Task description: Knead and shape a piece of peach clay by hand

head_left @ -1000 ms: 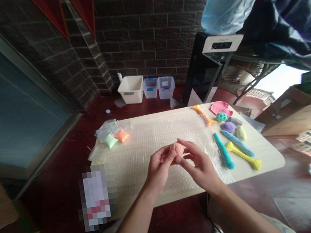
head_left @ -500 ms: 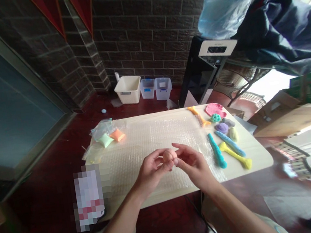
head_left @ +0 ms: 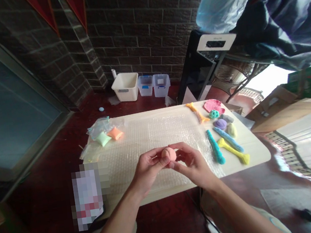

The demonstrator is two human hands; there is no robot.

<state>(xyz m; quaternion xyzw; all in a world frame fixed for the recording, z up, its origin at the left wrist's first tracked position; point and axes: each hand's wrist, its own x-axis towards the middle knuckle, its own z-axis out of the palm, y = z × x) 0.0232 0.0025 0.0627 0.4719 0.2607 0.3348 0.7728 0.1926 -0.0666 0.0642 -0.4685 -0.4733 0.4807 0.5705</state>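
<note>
A peach-coloured ball of modelling clay (head_left: 171,154) is held above the table's near half, between my two hands. My left hand (head_left: 147,171) has its thumb and fingers closed round the ball's left side. From the right, my right hand (head_left: 193,165) grips it with curled fingers and the thumb below. Bubble wrap (head_left: 157,131) covers the tabletop beneath. To the right lie finished-looking clay shapes: a teal stick (head_left: 214,147), a blue stick (head_left: 228,139) and a yellow bone shape (head_left: 235,152).
Farther back sit an orange clay bone (head_left: 197,112), a flat pink piece (head_left: 212,105) and a purple lump (head_left: 220,124). Green (head_left: 103,139) and orange packets (head_left: 115,133) lie at the left. Plastic bins (head_left: 126,89) and a water dispenser (head_left: 195,68) stand beyond the table.
The fingers have shifted round the clay ball, and more of its surface shows now. Both hands stay at nearly the same place; the camera view has moved slightly.
</note>
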